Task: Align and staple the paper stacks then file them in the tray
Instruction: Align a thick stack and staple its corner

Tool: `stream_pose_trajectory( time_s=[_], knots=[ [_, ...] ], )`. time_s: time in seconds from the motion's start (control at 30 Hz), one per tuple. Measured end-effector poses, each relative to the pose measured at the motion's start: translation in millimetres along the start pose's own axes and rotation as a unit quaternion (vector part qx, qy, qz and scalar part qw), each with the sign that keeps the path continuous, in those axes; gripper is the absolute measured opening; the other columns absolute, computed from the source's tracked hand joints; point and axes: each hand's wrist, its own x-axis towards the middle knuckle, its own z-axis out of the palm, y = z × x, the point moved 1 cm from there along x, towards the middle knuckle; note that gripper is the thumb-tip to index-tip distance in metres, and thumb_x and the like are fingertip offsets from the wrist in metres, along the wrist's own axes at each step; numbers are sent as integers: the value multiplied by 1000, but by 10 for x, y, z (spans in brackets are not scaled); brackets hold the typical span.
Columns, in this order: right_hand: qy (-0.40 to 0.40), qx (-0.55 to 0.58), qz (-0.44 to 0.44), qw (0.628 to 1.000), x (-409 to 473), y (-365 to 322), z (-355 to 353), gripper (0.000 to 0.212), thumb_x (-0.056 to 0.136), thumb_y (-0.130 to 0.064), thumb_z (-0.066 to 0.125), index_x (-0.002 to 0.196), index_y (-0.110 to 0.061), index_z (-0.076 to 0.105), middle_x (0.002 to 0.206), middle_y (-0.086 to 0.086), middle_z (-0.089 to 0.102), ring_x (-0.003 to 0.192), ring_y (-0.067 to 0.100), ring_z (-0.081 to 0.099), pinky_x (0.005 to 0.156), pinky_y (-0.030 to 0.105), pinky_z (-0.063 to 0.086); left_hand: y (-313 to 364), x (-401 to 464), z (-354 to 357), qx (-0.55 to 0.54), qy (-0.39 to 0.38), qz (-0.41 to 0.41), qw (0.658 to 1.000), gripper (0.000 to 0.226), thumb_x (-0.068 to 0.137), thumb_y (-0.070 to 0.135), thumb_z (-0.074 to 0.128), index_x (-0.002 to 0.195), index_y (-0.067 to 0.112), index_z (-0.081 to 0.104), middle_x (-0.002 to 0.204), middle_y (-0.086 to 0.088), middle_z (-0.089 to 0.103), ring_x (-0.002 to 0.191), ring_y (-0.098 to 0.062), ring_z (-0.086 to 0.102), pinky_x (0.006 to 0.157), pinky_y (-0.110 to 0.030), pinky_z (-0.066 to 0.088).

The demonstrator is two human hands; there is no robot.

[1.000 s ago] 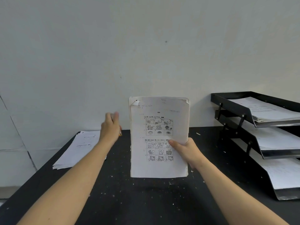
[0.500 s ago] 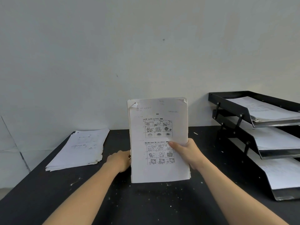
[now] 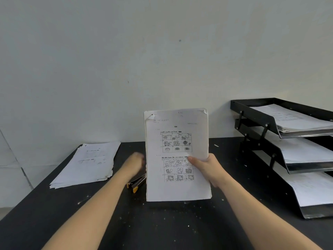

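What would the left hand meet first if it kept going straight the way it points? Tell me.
Likely the held paper stack: the blurred left hand points right and away, close beside the stack's left edge. Depth is unclear; it may instead pass behind it. The stapler lies just below the hand.

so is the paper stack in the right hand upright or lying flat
Upright: the right hand holds the paper stack vertical, printed page facing the camera, bottom edge near the black table.
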Motion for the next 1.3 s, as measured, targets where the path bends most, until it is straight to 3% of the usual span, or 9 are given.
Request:
stream_pose_trajectory(
  time_s=[0.07,0.13,0.2,0.33,0.5,0.73,0.97,1.13,1.3],
  knots=[
    [-6,-2,2,1000,-9,11,-2,29,96,-19,71,123,-12,69,112,5,79,100,27,77,86,47,63,276,-61,-159,-211,49,44,975,40,107,42,41,127,11,58,113,-3,71,105,-18,67,93,-37,48],
    [-11,-7,5,1000,-26,10,15,28,96,-19,71,122,-12,69,111,5,79,99,26,78,82,43,64,561,-151,-290,-271,45,122,954,47,100,53,54,133,19,51,121,6,67,111,-10,65,96,-31,48],
    [-17,-19,3,1000,-43,12,42,27,96,-21,71,122,-13,69,110,4,79,98,26,78,79,41,64,796,-230,-369,-263,76,169,947,49,95,39,69,134,20,48,123,7,64,110,-9,65,87,-27,51],
    [-18,-22,-5,1000,-62,-16,82,28,96,-22,71,123,-13,68,113,5,79,98,25,78,78,40,64,1027,-254,-483,-235,162,185,940,52,88,34,78,129,21,49,120,-1,66,104,-19,66,83,-37,57],
    [-35,-38,-14,999,-83,-78,96,29,96,-24,71,123,-14,68,112,4,79,99,26,77,85,47,63,1048,-286,-543,-209,151,202,945,49,86,30,80,123,24,50,115,3,62,100,-17,65,79,-36,58],
    [-41,-36,-24,998,-92,-109,115,31,95,-23,72,123,-12,69,113,6,78,101,28,77,90,52,61,1101,-329,-573,-338,105,168,920,20,97,29,68,111,22,55,103,-3,65,83,-17,65,58,-28,51],
    [-40,-51,-22,998,-118,-170,80,30,95,-24,72,124,-16,69,114,2,78,100,26,77,91,53,61,1128,-392,-583,-374,68,170,909,13,99,28,63,112,29,63,100,-2,66,82,-20,65,57,-30,50],
    [-39,-44,-20,998,-127,-224,64,33,95,-25,73,126,-16,68,117,3,77,103,28,76,93,55,59,1190,-416,-591,-387,67,172,903,14,100,33,62,112,30,67,96,0,69,85,-20,66,69,-37,52],
    [-38,-31,-15,999,-179,-300,36,31,96,-21,71,126,-12,68,117,5,78,104,28,76,94,54,60,1261,-470,-596,-417,51,167,892,49,97,55,56,129,18,57,104,-4,73,93,-19,71,73,-36,57]
  ],
)
